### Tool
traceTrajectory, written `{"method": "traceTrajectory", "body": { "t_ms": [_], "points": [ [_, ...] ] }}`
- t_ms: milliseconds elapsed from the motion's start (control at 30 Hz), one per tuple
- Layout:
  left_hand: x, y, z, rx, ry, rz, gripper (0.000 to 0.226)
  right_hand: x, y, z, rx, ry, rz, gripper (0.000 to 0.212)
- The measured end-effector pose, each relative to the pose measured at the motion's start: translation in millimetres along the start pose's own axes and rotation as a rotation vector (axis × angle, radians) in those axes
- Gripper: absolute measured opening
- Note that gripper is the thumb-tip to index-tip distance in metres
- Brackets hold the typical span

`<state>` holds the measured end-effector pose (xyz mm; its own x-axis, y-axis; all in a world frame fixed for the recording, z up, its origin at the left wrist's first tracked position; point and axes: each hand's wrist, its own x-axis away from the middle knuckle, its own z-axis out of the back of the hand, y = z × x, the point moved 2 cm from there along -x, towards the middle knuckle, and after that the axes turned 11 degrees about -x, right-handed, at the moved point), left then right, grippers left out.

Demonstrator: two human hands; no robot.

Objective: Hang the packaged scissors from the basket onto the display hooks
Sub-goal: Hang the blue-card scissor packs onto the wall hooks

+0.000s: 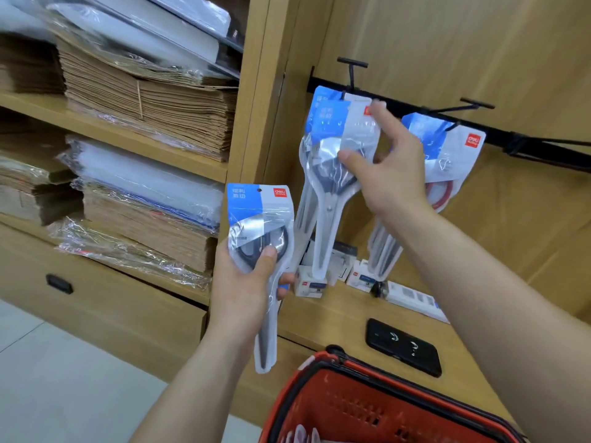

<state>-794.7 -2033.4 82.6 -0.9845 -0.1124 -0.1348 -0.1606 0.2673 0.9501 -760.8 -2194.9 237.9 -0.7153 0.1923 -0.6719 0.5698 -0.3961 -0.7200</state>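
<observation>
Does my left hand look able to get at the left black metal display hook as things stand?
Probably yes. The left hand, gripping a blue-and-white scissors pack, is below the left black hook, whose tip is bare; the right hand pinching the hung pack crowds it.

From my seat I see a light wooden shelving unit (256,107) filling the left side. Its boards are stacked with brown kraft paper sheets (153,113) and clear plastic-wrapped bundles (144,177). Under the lowest shelf sits a wooden drawer front (112,302) with a small black recessed handle (59,283). To the right, a pale wood-grain back panel (447,43) rises behind a wooden counter ledge (335,318) of the same tone. In the lower left corner I make out a pale grey tiled floor (48,378) with thin joints. The light is even and soft, and glare shows on the plastic wrap.
</observation>
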Motion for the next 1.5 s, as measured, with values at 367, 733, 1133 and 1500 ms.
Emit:
{"method": "traceTrajectory", "body": {
  "t_ms": [367, 733, 1133, 1500],
  "points": [
    [-4.0, 4.1, 11.5, 0.006, 0.019, -0.013, 0.031, -46.3, 18.5, -13.6, 0.210, 0.030, 0.023, 0.075],
    [-12.0, 3.2, 24.4, -0.023, 0.067, -0.002, 0.032, -66.4, 63.2, -32.9, 0.364, 0.084, 0.008, 0.075],
    [-21.0, -4.0, 17.2, -0.040, 0.034, -0.021, 0.032, -59.1, 92.1, -31.1, 0.400, 0.230, -0.081, 0.063],
    [1.9, -0.4, -3.8, 0.009, -0.056, 0.005, 0.036, 81.6, 37.0, -29.4, -0.126, -0.208, -0.317, 0.050]
  ]
}}
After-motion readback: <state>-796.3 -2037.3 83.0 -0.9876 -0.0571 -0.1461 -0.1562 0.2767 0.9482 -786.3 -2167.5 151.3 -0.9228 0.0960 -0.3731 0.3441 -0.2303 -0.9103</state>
